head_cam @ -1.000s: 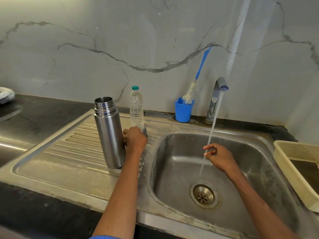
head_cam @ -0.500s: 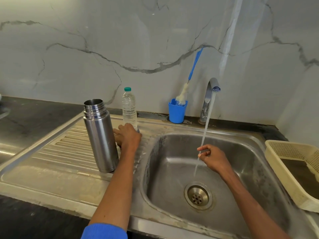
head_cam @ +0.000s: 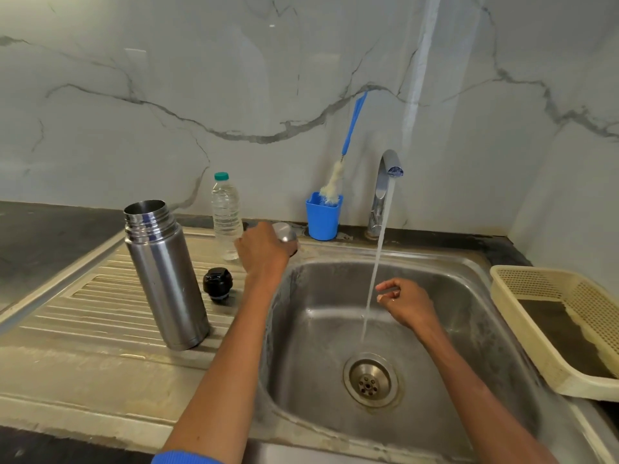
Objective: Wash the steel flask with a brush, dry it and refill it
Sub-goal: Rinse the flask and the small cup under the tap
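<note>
The open steel flask [head_cam: 165, 276] stands upright on the ribbed drainboard [head_cam: 87, 316]. Its black inner stopper [head_cam: 217, 284] lies just to its right. My left hand [head_cam: 263, 251] is shut on the flask's steel cap [head_cam: 284, 233], held above the sink's left rim near the plastic water bottle [head_cam: 226, 216]. My right hand [head_cam: 403, 304] hangs over the sink basin [head_cam: 469, 329] with fingers loosely curled, holding nothing, beside the running water stream [head_cam: 376, 272]. The blue-handled bottle brush [head_cam: 348, 142] stands in a blue cup [head_cam: 322, 217] at the wall.
The tap [head_cam: 385, 189] runs into the basin above the drain [head_cam: 370, 380]. A cream plastic basket [head_cam: 556, 326] sits on the right edge. Dark counter [head_cam: 50, 239] extends to the left. The marble wall closes the back.
My left hand has lifted from beside the flask and moved right with the steel cap, uncovering the black stopper on the drainboard. My right hand stays by the stream.
</note>
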